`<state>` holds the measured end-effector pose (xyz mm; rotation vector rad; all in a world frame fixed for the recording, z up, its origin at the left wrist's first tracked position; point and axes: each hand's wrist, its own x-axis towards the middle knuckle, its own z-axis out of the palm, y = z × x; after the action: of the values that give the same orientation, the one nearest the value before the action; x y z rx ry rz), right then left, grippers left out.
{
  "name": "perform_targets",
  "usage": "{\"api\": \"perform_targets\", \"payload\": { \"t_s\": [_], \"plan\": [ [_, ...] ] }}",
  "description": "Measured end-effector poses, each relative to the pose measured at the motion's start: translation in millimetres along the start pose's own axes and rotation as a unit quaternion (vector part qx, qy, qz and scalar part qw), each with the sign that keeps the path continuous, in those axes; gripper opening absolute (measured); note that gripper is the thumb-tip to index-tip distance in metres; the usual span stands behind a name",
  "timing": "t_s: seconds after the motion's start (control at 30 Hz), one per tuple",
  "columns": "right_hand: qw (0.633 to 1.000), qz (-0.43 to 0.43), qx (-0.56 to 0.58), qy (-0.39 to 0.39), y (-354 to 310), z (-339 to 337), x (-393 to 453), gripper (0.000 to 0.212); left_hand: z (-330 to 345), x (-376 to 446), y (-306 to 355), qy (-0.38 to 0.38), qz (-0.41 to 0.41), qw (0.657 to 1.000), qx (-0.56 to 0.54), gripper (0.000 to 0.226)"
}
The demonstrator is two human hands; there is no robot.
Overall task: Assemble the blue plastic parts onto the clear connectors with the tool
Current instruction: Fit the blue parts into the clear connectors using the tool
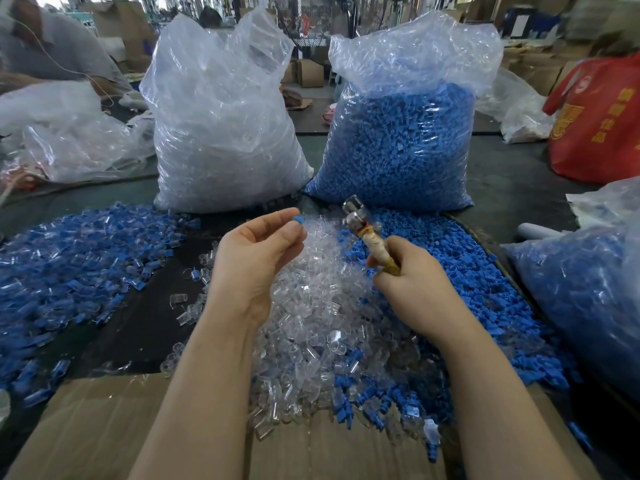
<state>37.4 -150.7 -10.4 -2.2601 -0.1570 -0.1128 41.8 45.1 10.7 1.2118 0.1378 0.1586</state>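
Left hand (258, 252) raised over the bench (519, 188), fingers curled, thumb and forefinger pinching one small blue part (299, 220) at the tips. Whether a clear connector sits in that pinch too, cannot tell; nothing clear shows there.

Right hand (412, 289) fisted round the wrapped handle of the tool (363, 233), metal head tilted up and toward the left hand, close to it but apart. The head is blurred.

Below both: heap of clear connectors (311, 323). Loose blue parts (467, 271) spread to the right. Mixed blue-and-clear pieces (79, 268) lie to the left, probably finished ones. Two bulging bags behind, one clear stock (225, 133), one blue stock (405, 143).

Risks, as I judge them:
- Pinch is only at the fingertips; the part is small and could slip and vanish into the heap below.
- Tool head meets fingertips if brought in off-line, since the part barely clears the fingers.
- A part seated crooked may jam or crack the connector.
- Heaps touch at their edges; finished and loose pieces could mix.
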Motion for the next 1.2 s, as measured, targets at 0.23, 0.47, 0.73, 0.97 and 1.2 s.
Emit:
{"api": "perform_targets", "payload": {
  "t_s": [0.23,0.47,0.73,0.97,1.2],
  "plan": [
    [0.974,0.101,-0.191,0.073,14,4,7,0.023,-44,13,11,0.133,-0.090,0.959,-0.233,0.008],
    [0.947,0.127,-0.280,0.089,20,9,3,0.017,-92,14,13,0.296,-0.091,0.839,-0.447,0.013],
    [0.945,0.140,-0.286,0.070,18,10,2,0.016,-103,16,12,0.312,-0.064,0.830,-0.457,0.032],
    [0.939,0.149,-0.303,0.071,19,9,3,0.016,-71,14,14,0.157,-0.078,0.983,-0.057,0.015],
    [0.940,0.147,-0.295,0.085,18,9,2,0.015,-15,-4,0,-0.135,-0.044,0.853,0.503,0.045]
  ]
}}
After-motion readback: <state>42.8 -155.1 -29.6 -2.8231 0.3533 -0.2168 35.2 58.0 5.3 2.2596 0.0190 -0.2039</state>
